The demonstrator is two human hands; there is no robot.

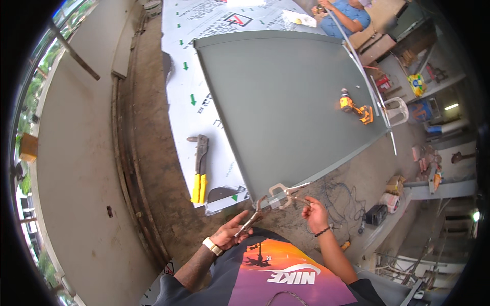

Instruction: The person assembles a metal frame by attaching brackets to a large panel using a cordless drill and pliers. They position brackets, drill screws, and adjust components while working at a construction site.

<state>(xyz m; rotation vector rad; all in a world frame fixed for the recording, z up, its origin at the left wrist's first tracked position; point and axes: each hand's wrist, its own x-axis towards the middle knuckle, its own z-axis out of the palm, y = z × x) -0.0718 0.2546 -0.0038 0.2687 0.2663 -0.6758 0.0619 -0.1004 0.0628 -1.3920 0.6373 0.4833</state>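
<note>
The locking clamp [252,220] is held at the near edge of the grey panel [286,102], close to the panel's left near corner and just in front of the body. Its silver handle is gripped by the left hand [229,234], the fingers curled loosely around it and at least one stretched out clear of it. The right hand [316,217] is raised at the other side, a finger extended toward a thin metal lever; whether the lever is touched or pinched cannot be told, nor whether all the metal parts belong to one clamp or to two.

The step in hand is judged to be the placing or adjusting of the clamp at the panel's folded rim; whether the rim is gripped by the jaws cannot be made out. For the next move, a steady left hand seems to be called for, with the jaws squared to the edge and the lever worked by the right.

The panel is laid over a printed white sheet [191,120], on which a yellow-handled hand tool [201,153] is also laid. A yellow-and-black drill [357,108] is rested on the panel toward its right edge, well apart from both hands.
</note>
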